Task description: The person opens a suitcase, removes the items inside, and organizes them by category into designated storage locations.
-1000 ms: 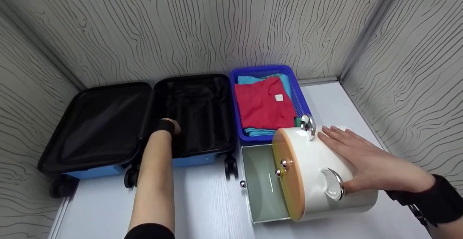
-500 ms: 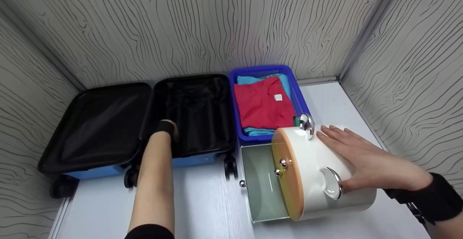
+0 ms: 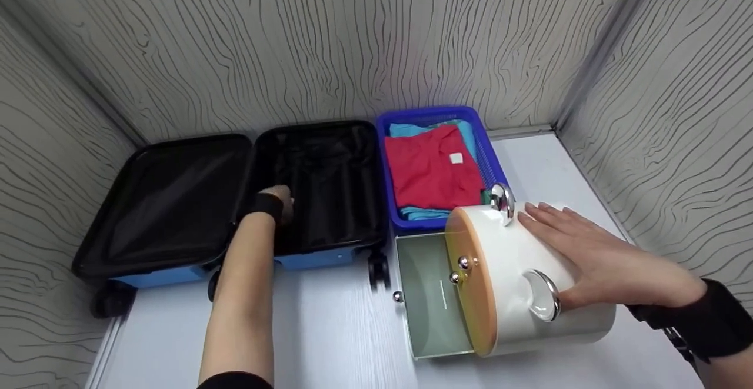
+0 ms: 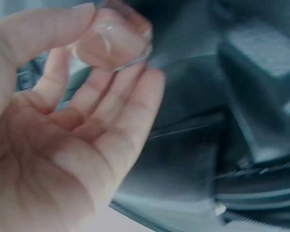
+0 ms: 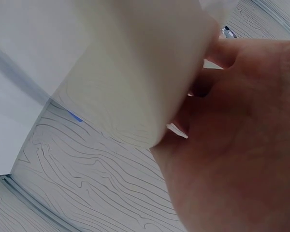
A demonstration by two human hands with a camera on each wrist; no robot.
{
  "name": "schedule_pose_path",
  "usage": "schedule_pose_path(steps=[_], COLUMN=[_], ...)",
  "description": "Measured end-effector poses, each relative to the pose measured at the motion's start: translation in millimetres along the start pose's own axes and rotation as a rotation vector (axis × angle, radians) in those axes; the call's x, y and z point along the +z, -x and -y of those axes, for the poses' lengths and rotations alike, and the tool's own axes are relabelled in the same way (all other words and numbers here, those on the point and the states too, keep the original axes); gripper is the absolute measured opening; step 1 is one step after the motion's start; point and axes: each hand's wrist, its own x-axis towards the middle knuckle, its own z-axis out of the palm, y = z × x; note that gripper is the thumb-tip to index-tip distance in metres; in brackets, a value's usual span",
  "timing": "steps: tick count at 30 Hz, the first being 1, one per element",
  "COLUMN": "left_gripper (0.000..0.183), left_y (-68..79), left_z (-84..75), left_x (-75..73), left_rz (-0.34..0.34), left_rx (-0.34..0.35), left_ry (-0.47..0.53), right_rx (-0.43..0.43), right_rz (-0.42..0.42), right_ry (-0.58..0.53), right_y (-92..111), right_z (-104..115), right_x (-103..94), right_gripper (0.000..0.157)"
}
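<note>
My left hand (image 3: 283,199) is over the right half of an open black-lined suitcase (image 3: 182,200) with blue outer sides. In the left wrist view its thumb and curled fingers pinch a small clear, see-through object (image 4: 113,46), box-like in outline; its exact kind I cannot tell. From the head view this object is hidden. Fingers extended, my right hand (image 3: 588,256) rests on a white rounded storage box (image 3: 517,259) with an orange-yellow front and silver handles. The thumb lies beside the nearer handle. A clear drawer (image 3: 426,295) is pulled out of the box.
A blue basket (image 3: 491,159) with a folded red garment (image 3: 432,168) and turquoise cloth stands between the suitcase and the back right. The suitcase's black wheels (image 3: 378,270) jut toward the front. Wood-patterned walls (image 3: 353,42) enclose the white table (image 3: 323,324).
My left hand has shifted slightly farther back and up within the suitcase's right half. The right hand stays on the storage box, and the head view has shifted a little.
</note>
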Motion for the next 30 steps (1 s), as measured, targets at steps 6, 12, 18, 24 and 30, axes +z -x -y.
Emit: schedule_pose_path(steps=[6,12,18,24,30], left_gripper=[0.016,0.022,0.015,0.01,0.007], left_y=[40.0,59.0,88.5,115.3,109.9], left_z=[-32.5,-79.9,-135.4,-182.2,-218.7], left_x=[-30.9,-46.6,-43.5,-17.7,30.2], left_rz=[-0.298,-0.438,-0.512,-0.459,-0.403], left_rx=[0.17,0.435,0.682,0.894,1.007], left_ry=[0.422,0.422,0.209,0.036,-0.134], right_rx=[-0.014,-0.037,-0.05,-0.047,-0.017], right_rz=[0.001,-0.008,-0.012,-0.009,0.013], right_ry=[0.015,0.033,0.032,0.029,0.008], right_y=[-3,-2,-1,0,-2], right_z=[0,-1,-2,-3,-3], right_x=[0.3,1.8,2.1,1.6,1.2], right_gripper=[0.123,0.124,0.124,0.126,0.126])
